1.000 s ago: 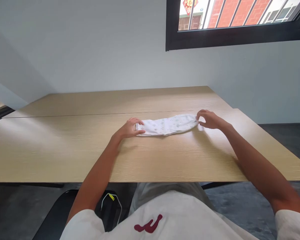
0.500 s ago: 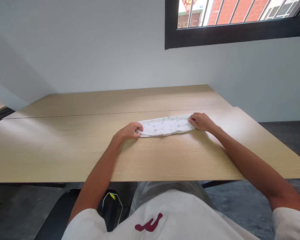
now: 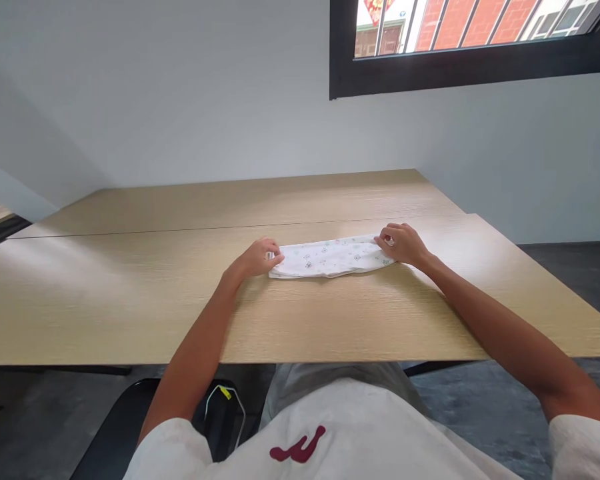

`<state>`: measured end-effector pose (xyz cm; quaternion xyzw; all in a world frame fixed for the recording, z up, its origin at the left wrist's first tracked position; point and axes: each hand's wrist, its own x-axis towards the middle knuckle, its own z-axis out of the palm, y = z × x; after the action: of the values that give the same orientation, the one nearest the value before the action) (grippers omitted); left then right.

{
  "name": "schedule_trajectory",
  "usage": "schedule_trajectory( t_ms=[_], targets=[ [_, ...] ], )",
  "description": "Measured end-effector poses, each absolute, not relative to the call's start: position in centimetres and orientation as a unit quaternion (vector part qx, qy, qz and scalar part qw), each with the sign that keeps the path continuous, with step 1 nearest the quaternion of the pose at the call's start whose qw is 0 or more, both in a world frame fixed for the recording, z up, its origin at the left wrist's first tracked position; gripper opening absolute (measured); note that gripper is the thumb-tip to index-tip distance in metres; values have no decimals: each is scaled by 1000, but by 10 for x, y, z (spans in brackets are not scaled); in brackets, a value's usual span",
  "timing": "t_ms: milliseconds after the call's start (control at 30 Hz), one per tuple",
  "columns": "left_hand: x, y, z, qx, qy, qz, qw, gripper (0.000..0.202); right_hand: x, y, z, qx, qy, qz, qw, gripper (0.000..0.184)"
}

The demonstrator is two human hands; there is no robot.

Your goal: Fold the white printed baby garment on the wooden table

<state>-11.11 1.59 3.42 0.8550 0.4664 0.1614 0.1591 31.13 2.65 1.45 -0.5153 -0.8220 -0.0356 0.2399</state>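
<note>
A white cloth with a small printed pattern (image 3: pixel 330 257) lies folded into a long narrow strip on the wooden table. At its left end, my left hand (image 3: pixel 258 258) pinches the edge between thumb and fingers. My right hand (image 3: pixel 401 244) grips the upper right corner in the same way, thumb and fingertips closed on the fabric. The strip's lower edge rests a little loose and wavy on the tabletop.
The pale wooden table (image 3: pixel 130 300) has a seam running across it and its front edge close to my body. A grey wall and a dark-framed window (image 3: pixel 430 73) stand behind it. Below on the left is a black chair (image 3: pixel 115 427).
My left hand has shifted slightly left and up, and the lower left end of the cloth now lies flatter and more exposed. My right hand has moved only a little.
</note>
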Motion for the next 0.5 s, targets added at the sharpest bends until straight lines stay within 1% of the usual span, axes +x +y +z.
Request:
schedule_trajectory(
  t_ms=[100,167,233,300,367,433,500],
  targets=[
    [-82,9,25,873,426,200,128,37,302,23,14,-511,-816,5,269,36],
    [-59,3,15,887,401,181,138,46,290,18,11,-493,-823,49,278,35],
    [-39,-2,5,895,397,137,149,57,277,12,6,-453,-848,80,264,38],
    [-27,-5,-2,899,400,87,154,65,264,4,1,-398,-888,90,213,50],
    [-22,-7,-7,902,403,49,147,68,255,-2,-4,-353,-920,93,143,65],
    [-22,-9,-9,899,415,32,137,70,252,-4,-7,-345,-929,100,92,73],
    [-25,-9,-10,889,438,30,134,71,257,1,-8,-373,-919,105,70,78]
  ],
)
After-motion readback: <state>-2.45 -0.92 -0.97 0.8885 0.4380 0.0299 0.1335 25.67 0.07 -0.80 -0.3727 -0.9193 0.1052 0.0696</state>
